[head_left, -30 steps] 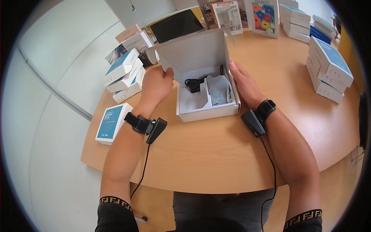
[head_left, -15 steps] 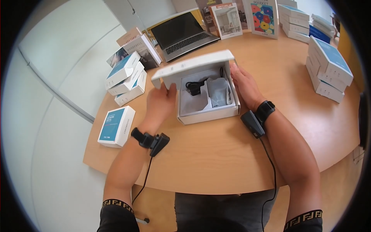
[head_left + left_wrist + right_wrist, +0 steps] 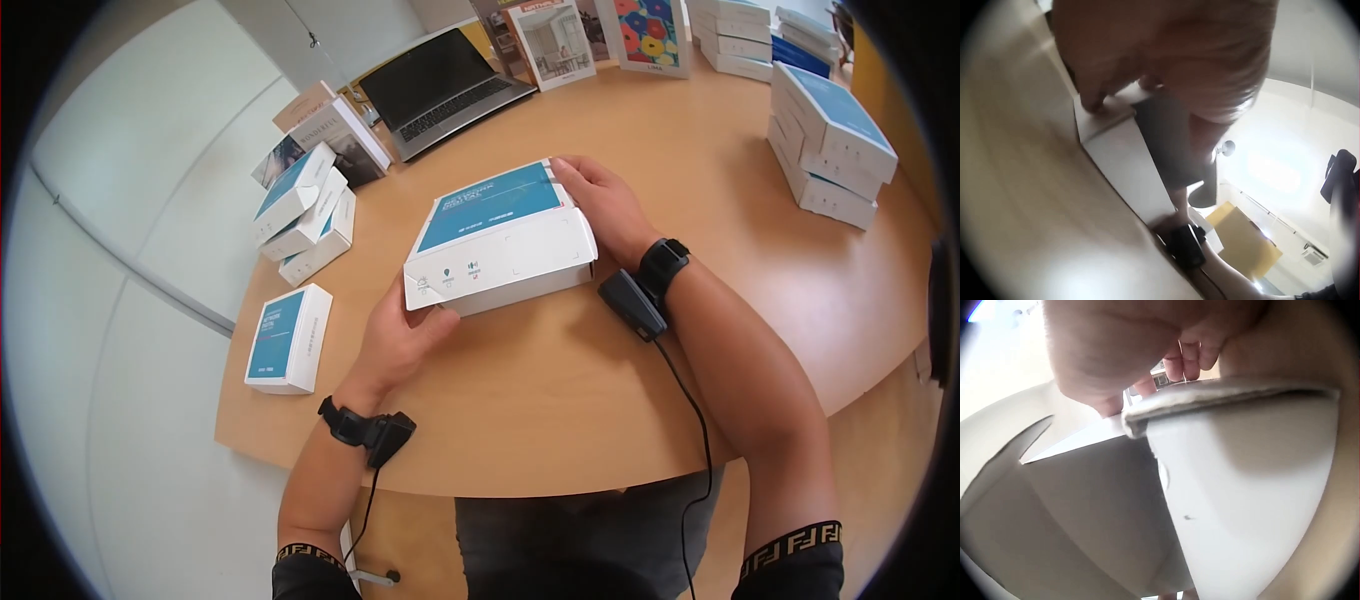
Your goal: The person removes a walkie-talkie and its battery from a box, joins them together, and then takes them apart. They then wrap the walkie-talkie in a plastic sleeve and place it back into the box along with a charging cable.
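A white cardboard box with a blue-printed lid (image 3: 490,215) sits in the middle of the desk. The lid lies low over the box, its front flap (image 3: 500,257) sloping down outside the front. A gap still shows between lid and box wall (image 3: 1235,487) in the right wrist view. My left hand (image 3: 398,335) holds the front left corner, thumb along the front and fingers at the left side. At the far right corner, my right hand (image 3: 605,205) grips the box, thumb at the lid's edge and fingers down the side. The lid hides the contents.
To the left lies another blue and white box (image 3: 288,338), with a stack of similar boxes (image 3: 308,215) behind it. An open laptop (image 3: 445,95) and upright books (image 3: 550,45) stand at the back. More stacked boxes (image 3: 830,145) are on the right.
The lid has swung down toward me from upright, covering the cable and the wrapped item inside. My left hand has moved down to the front left corner; my right hand stays at the right side.
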The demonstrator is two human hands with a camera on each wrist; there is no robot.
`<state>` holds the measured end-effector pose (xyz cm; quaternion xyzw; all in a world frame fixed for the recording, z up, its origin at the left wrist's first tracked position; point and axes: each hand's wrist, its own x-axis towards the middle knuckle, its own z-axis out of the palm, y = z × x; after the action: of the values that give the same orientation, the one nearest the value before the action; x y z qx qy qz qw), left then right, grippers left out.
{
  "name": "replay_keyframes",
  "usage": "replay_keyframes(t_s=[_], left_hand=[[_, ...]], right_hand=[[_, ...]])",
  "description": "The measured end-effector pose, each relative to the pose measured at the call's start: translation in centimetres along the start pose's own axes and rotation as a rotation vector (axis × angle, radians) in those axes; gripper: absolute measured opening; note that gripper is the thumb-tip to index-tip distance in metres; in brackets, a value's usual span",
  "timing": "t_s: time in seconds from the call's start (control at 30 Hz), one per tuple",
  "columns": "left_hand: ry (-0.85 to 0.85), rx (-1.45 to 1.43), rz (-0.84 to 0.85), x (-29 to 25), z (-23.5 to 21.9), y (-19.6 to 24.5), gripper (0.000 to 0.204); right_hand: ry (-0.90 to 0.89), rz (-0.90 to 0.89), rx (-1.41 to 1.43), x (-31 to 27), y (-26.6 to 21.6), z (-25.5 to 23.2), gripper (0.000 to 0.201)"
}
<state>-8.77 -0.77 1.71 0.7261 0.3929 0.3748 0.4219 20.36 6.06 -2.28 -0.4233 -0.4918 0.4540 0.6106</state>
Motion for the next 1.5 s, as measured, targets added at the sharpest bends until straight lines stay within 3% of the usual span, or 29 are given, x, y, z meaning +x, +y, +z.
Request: replay_keyframes(t_s=[0.13, 0.2, 0.27, 0.33, 0.37, 0.47, 0.53, 0.6, 0.67, 0.8, 0.83, 0.93, 1.07, 1.13, 1.27, 1.37, 1.43, 1.5], left_hand=[[0.164, 0.143, -0.129, 1.5, -0.6, -2.5, 0.049], [0.178, 0.088, -0.125, 2.3, -1.3, -3.8, 0.046], [0.189, 0.031, -0.123, 2.9, -1.7, -4.6, 0.042], [0.269, -0.209, -0.169, 3.2, -1.9, -5.2, 0.033], [0.264, -0.213, -0.173, 3.2, -1.9, -5.4, 0.033], [0.292, -0.133, -0.106, 2.7, -1.6, -5.4, 0.035], [0.273, 0.028, -0.045, 2.2, -1.7, -4.7, 0.04], [0.241, -0.06, -0.034, 1.4, -1.8, -4.6, 0.038], [0.207, -0.332, 0.037, 0.6, -1.8, -4.0, 0.036], [0.24, -0.376, 0.031, 0.6, -2.5, -4.2, 0.036], [0.301, -0.288, 0.012, 0.7, -2.2, -4.0, 0.034], [0.34, -0.17, -0.001, 0.6, -2.4, -3.8, 0.034], [0.368, -0.147, -0.02, 0.6, -2.3, -3.7, 0.033], [0.371, -0.146, -0.036, 0.4, -2.2, -3.7, 0.031], [0.381, -0.159, -0.06, 0.2, -1.8, -3.6, 0.029], [0.413, -0.143, -0.08, 0.2, -1.2, -3.3, 0.032], [0.422, -0.141, -0.084, 0.3, -0.9, -3.2, 0.034], [0.434, -0.139, -0.084, 0.2, -0.9, -3.2, 0.036]], right_hand=[[-0.008, -0.036, -0.11, 0.5, 1.0, 0.1, 0.045], [-0.116, -0.114, -0.146, 0.5, 1.6, 0.1, 0.045], [-0.149, -0.023, -0.174, -0.4, 0.0, 0.4, 0.045], [-0.214, 0.07, 0.082, -0.5, -0.1, 0.5, 0.048], [-0.209, 0.075, 0.08, -0.4, -0.1, 0.3, 0.048], [-0.282, 0.062, 0.094, -0.4, -0.3, 0.1, 0.045], [-0.309, -0.041, -0.091, -0.7, -0.5, 0.0, 0.046], [-0.316, 0.005, -0.074, -1.3, -1.2, 0.0, 0.046], [-0.331, -0.024, -0.239, -2.0, -2.5, -0.1, 0.055], [-0.32, -0.041, -0.351, -2.3, -3.1, 0.2, 0.045], [-0.263, -0.072, -0.31, -2.9, -3.3, 0.6, 0.042], [-0.31, -0.062, -0.393, -2.5, -3.7, 0.0, 0.032], [-0.303, -0.039, -0.337, -2.9, -3.5, 0.4, 0.03], [-0.266, -0.166, -0.529, -3.1, -3.5, 0.5, 0.028], [-0.263, -0.113, -0.577, -3.4, -3.8, 0.5, 0.027], [-0.257, -0.215, -0.678, -3.3, -3.2, 0.4, 0.029], [-0.269, -0.16, -0.633, -3.5, -2.8, 0.7, 0.041], [-0.244, -0.174, -0.63, -3.6, -2.5, 0.9, 0.041]])
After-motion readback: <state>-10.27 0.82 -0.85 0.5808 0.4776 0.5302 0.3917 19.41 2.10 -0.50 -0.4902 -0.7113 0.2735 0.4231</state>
